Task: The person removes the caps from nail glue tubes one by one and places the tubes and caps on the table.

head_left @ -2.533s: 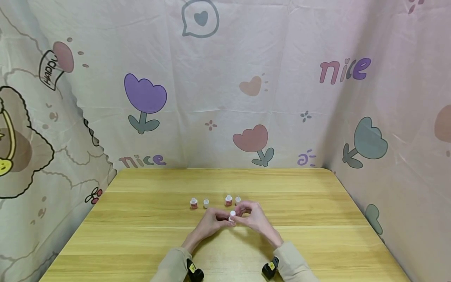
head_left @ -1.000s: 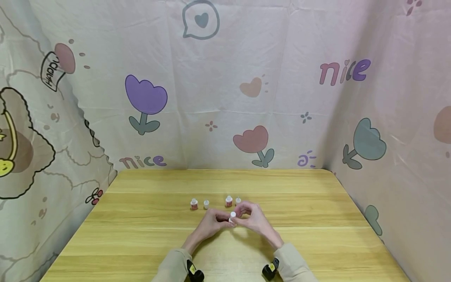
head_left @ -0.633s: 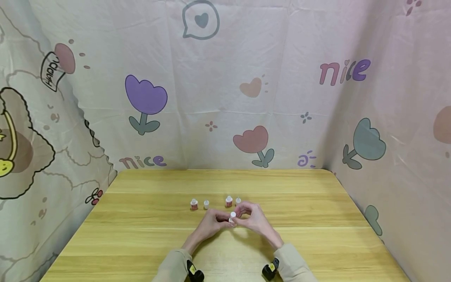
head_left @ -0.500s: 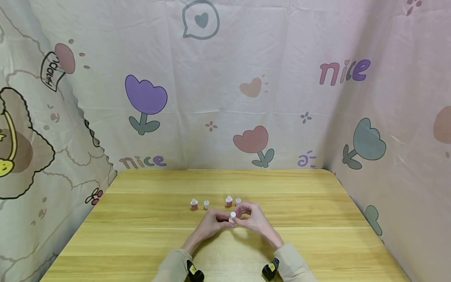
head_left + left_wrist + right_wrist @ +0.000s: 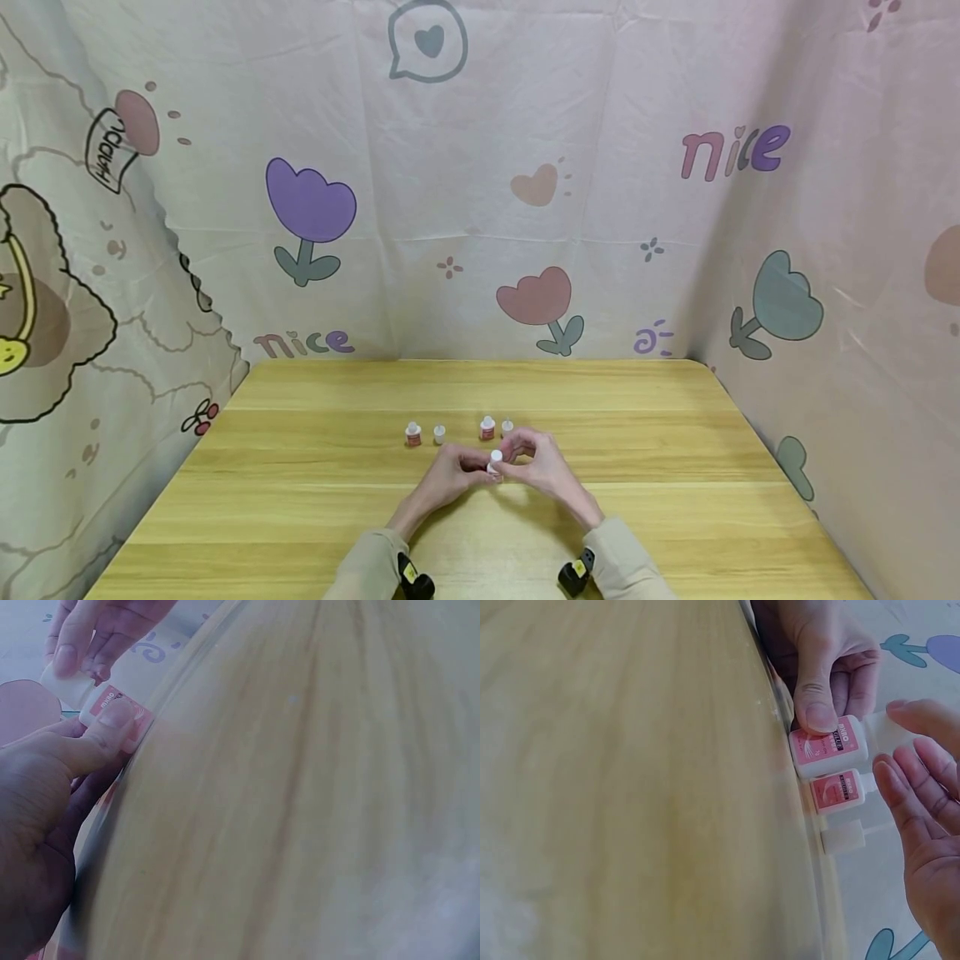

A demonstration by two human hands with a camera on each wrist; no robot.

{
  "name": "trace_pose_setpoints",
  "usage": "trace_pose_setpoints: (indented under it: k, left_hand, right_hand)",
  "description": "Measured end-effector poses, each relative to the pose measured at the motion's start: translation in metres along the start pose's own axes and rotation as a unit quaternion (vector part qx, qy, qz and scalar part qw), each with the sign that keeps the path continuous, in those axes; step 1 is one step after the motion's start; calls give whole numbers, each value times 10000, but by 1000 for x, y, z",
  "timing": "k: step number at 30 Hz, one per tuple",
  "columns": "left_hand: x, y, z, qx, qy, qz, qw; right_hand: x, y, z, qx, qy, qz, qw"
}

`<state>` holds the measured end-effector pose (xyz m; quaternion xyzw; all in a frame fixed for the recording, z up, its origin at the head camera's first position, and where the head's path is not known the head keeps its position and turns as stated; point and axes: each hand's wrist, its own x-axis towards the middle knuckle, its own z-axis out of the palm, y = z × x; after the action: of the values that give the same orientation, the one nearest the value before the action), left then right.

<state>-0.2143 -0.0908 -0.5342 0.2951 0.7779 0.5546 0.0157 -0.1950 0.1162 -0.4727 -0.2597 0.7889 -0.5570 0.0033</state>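
Observation:
At the middle of the table a small white glue bottle with a pink label stands upright between both hands. My left hand grips its body, the thumb lying across the label in the right wrist view. The white cap sits on top of the bottle. My right hand pinches that cap between thumb and fingers, its other fingers loosely bent. In the left wrist view the right thumb presses on the cap.
Beyond the hands stand a second glue bottle and a loose white cap with a thin spike. Farther left are another glue bottle and cap. Patterned cloth rises behind the wooden table.

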Motion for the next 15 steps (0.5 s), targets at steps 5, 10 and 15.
trace_pose_setpoints:
  k: [5, 10, 15]
  left_hand:
    - [0, 1, 0, -32, -15, -85, 10000]
    - [0, 1, 0, -23, -25, -80, 10000]
    - [0, 2, 0, -43, -9, -159, 9999]
  right_hand:
    - [0, 0, 0, -25, -6, -57, 10000]
    - [-1, -1, 0, -2, -37, -123, 9999]
    - [-1, -1, -1, 44, -124, -229, 9997]
